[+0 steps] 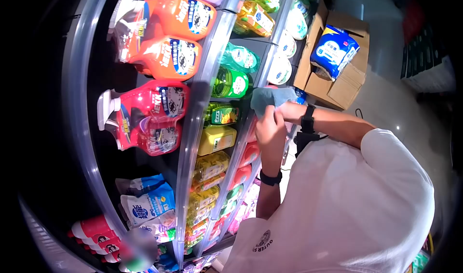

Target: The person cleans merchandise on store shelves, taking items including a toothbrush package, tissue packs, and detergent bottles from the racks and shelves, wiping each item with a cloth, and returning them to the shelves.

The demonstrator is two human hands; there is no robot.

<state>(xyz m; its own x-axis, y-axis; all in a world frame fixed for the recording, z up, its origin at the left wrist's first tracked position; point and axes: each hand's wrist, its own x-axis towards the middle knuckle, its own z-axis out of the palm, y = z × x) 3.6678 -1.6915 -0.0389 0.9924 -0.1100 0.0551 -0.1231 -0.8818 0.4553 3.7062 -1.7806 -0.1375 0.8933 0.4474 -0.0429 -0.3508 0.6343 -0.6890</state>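
A grey-blue cloth (271,99) is bunched beside the edge of a shelf of bottles. My right hand (290,112) is closed on it, its arm reaching in from the upper right. Close against that hand, my left hand (270,127) pinches the lower edge of the cloth. Both wrists wear black bands. Nearest to the cloth are a green bottle (231,83) and white round-labelled containers (279,70). Part of the fingers is hidden by the hands' overlap.
Shelves with clear front rails (193,128) hold orange spray bottles (181,17), red spray bottles (161,99), yellow bottles (217,139) and blue-white bags (147,203). An open cardboard box (345,87) with a blue package (333,51) stands on the floor (386,94) beside them.
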